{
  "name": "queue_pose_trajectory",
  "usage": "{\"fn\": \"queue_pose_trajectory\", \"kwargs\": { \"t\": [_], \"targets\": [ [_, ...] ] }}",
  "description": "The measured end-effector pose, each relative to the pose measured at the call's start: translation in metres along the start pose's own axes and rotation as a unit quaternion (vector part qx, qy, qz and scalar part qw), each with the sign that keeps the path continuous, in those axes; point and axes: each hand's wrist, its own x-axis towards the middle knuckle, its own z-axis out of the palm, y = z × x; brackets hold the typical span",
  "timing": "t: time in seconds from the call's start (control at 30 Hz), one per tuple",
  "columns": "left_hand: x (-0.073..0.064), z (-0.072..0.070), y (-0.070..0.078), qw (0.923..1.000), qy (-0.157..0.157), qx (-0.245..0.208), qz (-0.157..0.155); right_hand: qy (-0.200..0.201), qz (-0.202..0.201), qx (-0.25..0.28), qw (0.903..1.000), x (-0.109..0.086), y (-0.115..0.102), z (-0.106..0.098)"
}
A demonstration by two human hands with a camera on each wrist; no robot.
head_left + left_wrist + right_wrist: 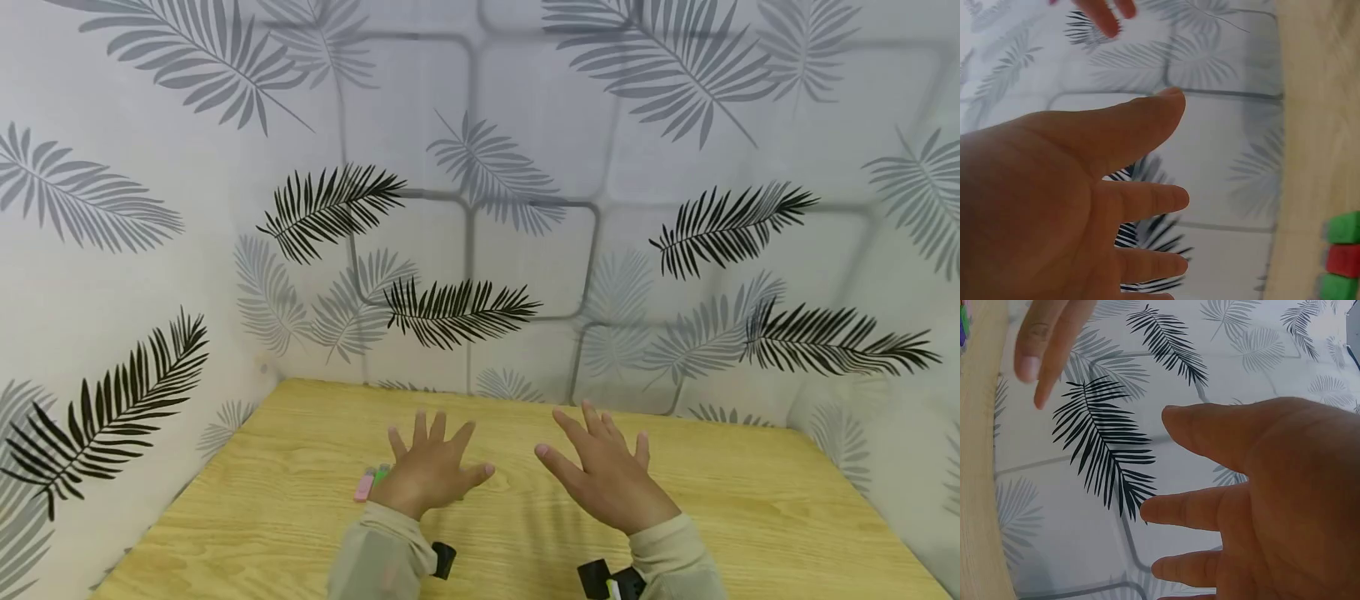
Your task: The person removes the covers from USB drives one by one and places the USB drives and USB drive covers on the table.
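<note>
My left hand [429,473] is held above the wooden table with its fingers spread, holding nothing. To its right, my right hand [609,479] is spread in the same way, also without anything in it. Nearest the left hand are small coloured blocks with greyish ends, possibly USB sticks. In the head view a pink one [364,485] and a green one [381,475] show, and the left hand hides any others. The left wrist view shows a red block [1343,259] between a green block [1344,227] above and another green one [1338,287] below.
The wood-grain table [750,492] meets a wall [525,250] with leaf-patterned covering at the back. Another leaf-patterned wall [112,275] stands to the left. Black devices [444,560] sit at both wrists. Small coloured items [963,325] show at the right wrist view's left edge.
</note>
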Motion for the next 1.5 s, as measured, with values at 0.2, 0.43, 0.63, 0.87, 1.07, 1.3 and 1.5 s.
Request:
{"fn": "queue_pose_trajectory", "kwargs": {
  "t": [0.2,0.43,0.63,0.87,1.07,1.3,1.5],
  "targets": [
    [0.01,0.02,-0.012,0.9991,-0.029,0.014,-0.028,-0.002,-0.003,0.003,1.0,-0.002,-0.001,0.0],
    [0.026,0.046,-0.03,0.9977,-0.04,0.016,-0.052,-0.002,-0.004,0.002,1.0,-0.002,-0.002,0.0],
    [0.025,0.048,-0.035,0.9964,-0.053,0.025,-0.062,-0.002,-0.005,0.003,1.0,-0.001,-0.001,0.0],
    [0.03,0.056,-0.042,0.9963,-0.049,0.031,-0.063,-0.007,-0.002,0.004,1.0,-0.001,0.0,0.0],
    [0.034,0.061,-0.046,0.9982,-0.02,0.025,-0.05,-0.009,0.001,0.006,0.9999,-0.001,0.001,0.0],
    [0.036,0.064,-0.052,0.9986,-0.014,0.016,-0.049,-0.01,0.001,0.013,0.9999,-0.001,0.002,0.0],
    [0.037,0.065,-0.054,0.9986,-0.018,0.006,-0.05,-0.012,0.002,0.009,0.9999,0.0,0.001,0.0]
  ]
}}
